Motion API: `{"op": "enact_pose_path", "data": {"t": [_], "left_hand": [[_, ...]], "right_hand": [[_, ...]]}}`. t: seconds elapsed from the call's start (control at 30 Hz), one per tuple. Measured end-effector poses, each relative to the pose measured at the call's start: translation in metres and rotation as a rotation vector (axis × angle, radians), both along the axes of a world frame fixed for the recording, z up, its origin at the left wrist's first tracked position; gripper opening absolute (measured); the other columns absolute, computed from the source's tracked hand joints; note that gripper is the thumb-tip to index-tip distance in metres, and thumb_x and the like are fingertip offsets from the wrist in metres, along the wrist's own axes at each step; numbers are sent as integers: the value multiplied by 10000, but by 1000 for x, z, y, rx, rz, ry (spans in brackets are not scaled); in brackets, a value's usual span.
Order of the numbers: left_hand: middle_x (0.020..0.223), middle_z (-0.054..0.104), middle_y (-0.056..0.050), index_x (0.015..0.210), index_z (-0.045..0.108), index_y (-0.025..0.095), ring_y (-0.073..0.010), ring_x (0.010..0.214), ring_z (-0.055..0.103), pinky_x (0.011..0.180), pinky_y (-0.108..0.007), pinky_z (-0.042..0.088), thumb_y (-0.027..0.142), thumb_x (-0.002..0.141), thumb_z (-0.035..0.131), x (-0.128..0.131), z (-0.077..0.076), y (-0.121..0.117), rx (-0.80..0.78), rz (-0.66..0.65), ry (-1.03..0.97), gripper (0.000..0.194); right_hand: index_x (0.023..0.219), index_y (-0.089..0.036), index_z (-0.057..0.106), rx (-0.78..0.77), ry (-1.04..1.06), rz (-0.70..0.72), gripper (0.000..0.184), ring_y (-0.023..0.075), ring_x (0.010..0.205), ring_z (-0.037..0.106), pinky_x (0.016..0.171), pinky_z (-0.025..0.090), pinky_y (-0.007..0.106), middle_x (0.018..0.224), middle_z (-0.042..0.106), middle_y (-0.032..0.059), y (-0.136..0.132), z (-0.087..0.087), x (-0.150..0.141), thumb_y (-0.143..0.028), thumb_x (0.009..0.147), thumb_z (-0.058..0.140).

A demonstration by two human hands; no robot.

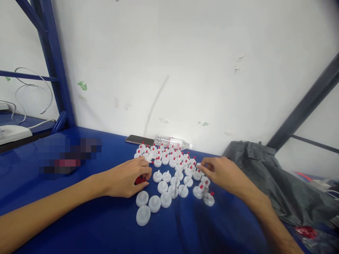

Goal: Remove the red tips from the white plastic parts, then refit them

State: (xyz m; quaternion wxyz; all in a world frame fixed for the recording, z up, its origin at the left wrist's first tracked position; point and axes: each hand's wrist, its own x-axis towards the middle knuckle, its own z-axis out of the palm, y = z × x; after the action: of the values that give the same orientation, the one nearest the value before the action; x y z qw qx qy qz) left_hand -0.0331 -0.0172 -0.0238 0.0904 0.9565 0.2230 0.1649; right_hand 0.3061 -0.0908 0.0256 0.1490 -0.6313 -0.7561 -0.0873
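My left hand [129, 178] is curled over the left side of the group of caps, closed around small red tips [140, 180] that show between its fingers. My right hand [221, 173] bends at the right edge of the group, thumb and finger closing at a white nozzle cap [198, 165]; whatever is between the fingertips is hidden. White caps with red tips [173, 162] stand crowded at the back, and a few [209, 199] are at the front right. Several white caps without red tips [154, 204] stand nearer me, between the hands.
Behind the caps, a phone [139, 140] and a clear plastic bottle [173, 142] lie on the blue table [87, 218] by the wall. A dark grey plastic bag [254, 169] rests at the right. A blurred-out dark object [69, 155] lies at the left, near a blue metal frame [57, 63].
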Motion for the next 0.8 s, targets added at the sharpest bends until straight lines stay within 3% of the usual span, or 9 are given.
{"op": "enact_pose_path", "data": {"t": [0.13, 0.23, 0.3, 0.43, 0.57, 0.73, 0.8], "left_hand": [[934, 603, -30, 897, 600, 207, -203, 910, 540, 822, -309, 417, 210, 920, 614, -1, -3, 1, 3, 7, -6, 27], [951, 595, -34, 915, 597, 209, -206, 928, 538, 821, -310, 420, 223, 944, 586, -1, -5, 0, -6, 21, 0, 34], [958, 594, -33, 917, 594, 212, -203, 932, 540, 820, -307, 420, 228, 953, 577, -1, -4, 0, -11, 25, 5, 43], [961, 603, -38, 915, 597, 210, -202, 932, 548, 825, -306, 423, 282, 982, 569, 0, 2, -4, -26, 38, 23, 102], [913, 605, -35, 902, 605, 208, -199, 889, 546, 818, -315, 426, 330, 1050, 473, 1, 8, -6, -28, 28, 28, 232], [884, 604, -36, 875, 599, 200, -202, 882, 532, 837, -334, 428, 278, 1078, 389, 3, 8, -4, 32, -13, -33, 302], [878, 606, -30, 888, 607, 198, -203, 877, 525, 855, -345, 426, 232, 1071, 373, 5, 9, -5, 71, -9, -67, 299]], "right_hand": [[773, -273, 748, -187, 73, 26, 161, 179, 546, 655, 502, 386, 267, 655, 730, -11, -3, -3, 14, -371, 899, 724], [793, -261, 759, -367, 160, 47, 47, 178, 595, 685, 512, 415, 242, 694, 754, -10, -4, -8, 17, -270, 838, 763], [763, -246, 753, -382, 194, 88, 65, 171, 605, 689, 518, 420, 233, 694, 754, -7, -3, -9, 18, -204, 811, 757], [767, -246, 722, -189, 171, 167, 92, 173, 627, 689, 549, 447, 246, 696, 734, -14, 2, -3, 19, -230, 857, 709], [892, -237, 631, 64, 177, 220, 163, 210, 779, 715, 667, 526, 301, 885, 755, 38, 10, -5, 15, -370, 983, 603], [972, -243, 579, 174, 195, 318, 21, 199, 866, 714, 750, 569, 318, 995, 728, 39, 16, -22, -1, -238, 983, 563], [1016, -253, 609, 250, 153, 347, 74, 203, 922, 698, 792, 572, 332, 1018, 707, 35, 15, -27, -12, -203, 963, 598]]}}
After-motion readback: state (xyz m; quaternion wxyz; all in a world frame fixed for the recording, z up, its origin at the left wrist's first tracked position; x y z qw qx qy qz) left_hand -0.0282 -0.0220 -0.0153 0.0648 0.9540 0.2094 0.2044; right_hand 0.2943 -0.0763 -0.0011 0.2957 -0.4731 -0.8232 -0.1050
